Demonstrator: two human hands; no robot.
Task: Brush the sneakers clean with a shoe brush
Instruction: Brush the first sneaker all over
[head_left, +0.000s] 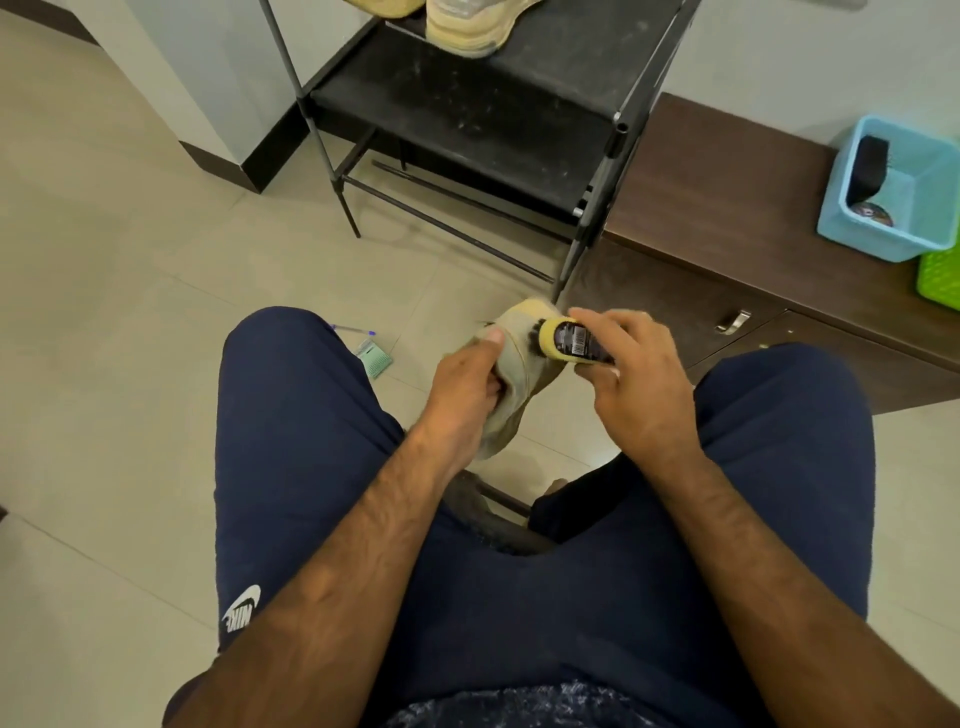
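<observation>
Navy shorts (291, 426) frame it: before the shoe rack (467, 114), the left hand (465, 387) grips a tan sneaker (517, 325), the right hand (636, 382) clasps the shoe brush (574, 340) against its toe. Brushing looks underway; a second sneaker (467, 26) waits on the rack.

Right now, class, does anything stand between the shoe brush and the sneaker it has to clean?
Nothing visible does. The right hand grips the shoe brush with its bristles against the front end of the sneaker, which the left hand holds from the side.
</observation>
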